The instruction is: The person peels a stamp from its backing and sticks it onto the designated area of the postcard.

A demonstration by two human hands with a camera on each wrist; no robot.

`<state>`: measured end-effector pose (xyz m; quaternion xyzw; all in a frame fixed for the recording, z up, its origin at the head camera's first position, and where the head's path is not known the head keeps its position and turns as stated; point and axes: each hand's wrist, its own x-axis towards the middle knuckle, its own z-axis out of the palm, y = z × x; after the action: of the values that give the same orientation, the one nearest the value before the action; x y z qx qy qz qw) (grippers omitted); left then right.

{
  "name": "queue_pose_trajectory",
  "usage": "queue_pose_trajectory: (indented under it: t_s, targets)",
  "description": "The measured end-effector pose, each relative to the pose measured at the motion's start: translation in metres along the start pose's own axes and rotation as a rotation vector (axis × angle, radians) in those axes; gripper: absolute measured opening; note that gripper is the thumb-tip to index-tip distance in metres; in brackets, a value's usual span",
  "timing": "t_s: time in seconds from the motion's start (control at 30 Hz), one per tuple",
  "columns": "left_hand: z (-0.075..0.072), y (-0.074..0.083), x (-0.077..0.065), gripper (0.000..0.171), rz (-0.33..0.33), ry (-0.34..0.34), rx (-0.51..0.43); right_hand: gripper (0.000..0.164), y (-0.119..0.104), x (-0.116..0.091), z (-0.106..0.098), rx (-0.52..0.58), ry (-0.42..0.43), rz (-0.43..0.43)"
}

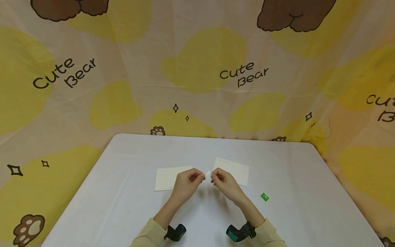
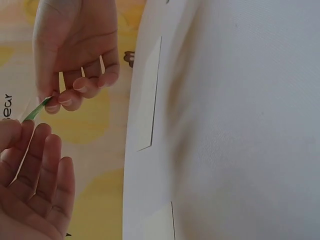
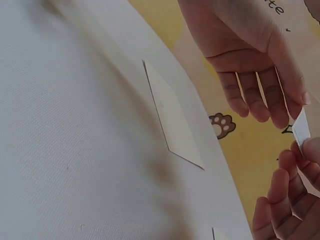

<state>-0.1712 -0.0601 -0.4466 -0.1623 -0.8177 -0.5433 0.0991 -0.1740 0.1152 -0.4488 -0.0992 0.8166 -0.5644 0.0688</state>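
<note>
A small stamp-like piece of paper (image 1: pixel 208 176) is held up above the table between both hands. Its white side with a finely toothed edge faces the right wrist view (image 3: pixel 301 127), and green shows on the piece in the left wrist view (image 2: pixel 36 110). My left hand (image 1: pixel 186 183) pinches one end between thumb and index finger. At the other end, my right hand (image 1: pixel 227 185) also pinches it with thumb and fingertips. The other fingers of both hands are loosely bent. A second small green stamp-like piece (image 1: pixel 264 197) with a pale border lies right of the right hand.
Behind the left hand a cream paper rectangle (image 1: pixel 165 179) lies flat, partly covered. Another cream rectangle (image 1: pixel 237 171) lies behind the right hand, slightly turned. All sit on a white table (image 1: pixel 123 212), with a printed cloth (image 1: pixel 197 68) hanging past its far edge.
</note>
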Motion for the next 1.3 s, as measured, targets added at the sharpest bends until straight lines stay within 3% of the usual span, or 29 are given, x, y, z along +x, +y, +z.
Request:
queue_pose_trajectory:
  t_s: [0.17, 0.53, 0.67, 0.97, 1.3]
  targets:
    - [0.001, 0.002, 0.001, 0.007, -0.036, -0.04, -0.048, 0.019, 0.001, -0.001, 0.0, -0.036, 0.002, -0.001]
    - [0.002, 0.004, 0.002, 0.011, -0.068, -0.07, -0.056, 0.015, 0.003, -0.001, -0.002, -0.076, 0.025, -0.025]
    - [0.003, 0.006, 0.002, 0.011, -0.07, -0.067, -0.049, 0.004, 0.0, -0.002, -0.001, -0.131, 0.081, -0.065]
    - [0.005, 0.005, 0.004, 0.009, -0.066, -0.055, -0.046, 0.018, -0.006, -0.002, 0.002, -0.226, 0.222, -0.2]
    - [0.005, 0.005, 0.004, 0.01, -0.058, -0.055, -0.054, 0.014, -0.011, -0.004, 0.003, -0.226, 0.204, -0.266]
